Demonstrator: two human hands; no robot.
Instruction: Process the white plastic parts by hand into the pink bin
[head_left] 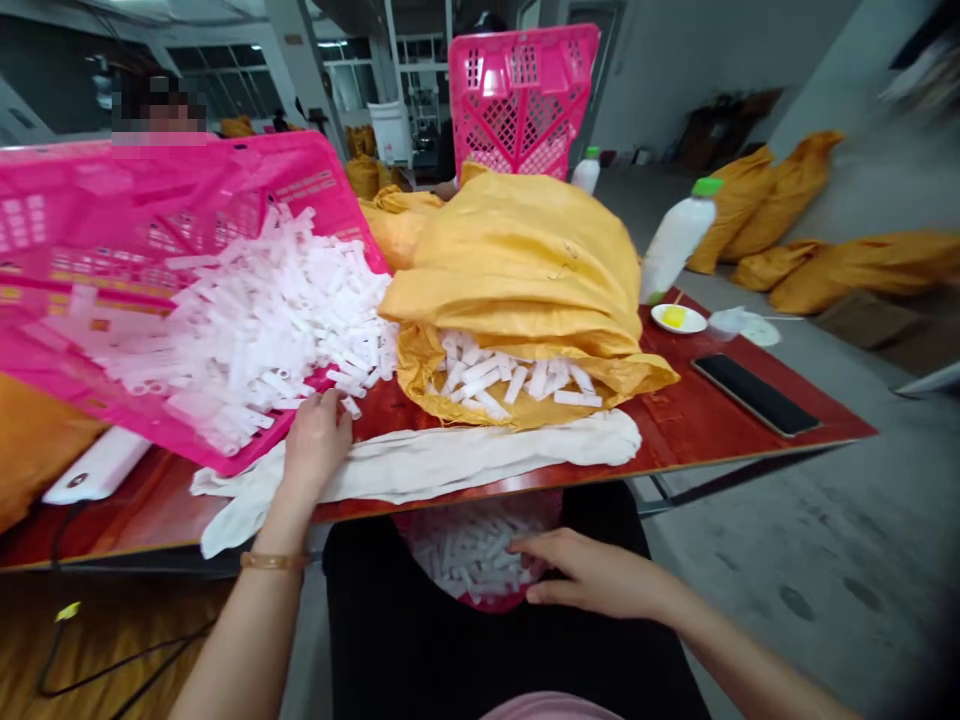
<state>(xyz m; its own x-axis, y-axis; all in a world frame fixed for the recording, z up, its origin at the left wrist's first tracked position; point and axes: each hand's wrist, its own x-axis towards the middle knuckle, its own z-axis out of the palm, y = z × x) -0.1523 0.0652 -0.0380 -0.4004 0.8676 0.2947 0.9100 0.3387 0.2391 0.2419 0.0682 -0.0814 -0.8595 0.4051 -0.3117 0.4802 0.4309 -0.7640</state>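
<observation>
My left hand point(319, 440) rests at the lower edge of a tilted pink plastic crate point(150, 175), its fingers on a heap of small white plastic pieces point(262, 310) spilling inside. To the right, a yellow woven sack point(517, 260) lies folded back on the red table point(675, 400), with more white pieces point(502, 378) in its mouth. A long white cloth point(420, 465) lies along the table's near edge under my left wrist. Below the table, my right hand point(585, 570) lies over white pieces point(469, 550) in a pink crate point(480, 603) on my lap, holding nothing I can see.
A black phone point(754, 395), a white bottle point(675, 240) and a small yellow-stained dish point(679, 318) sit on the table's right. Behind stand a pink crate point(525, 100) and a person point(161, 110). Filled yellow sacks point(780, 200) lie on the floor at right.
</observation>
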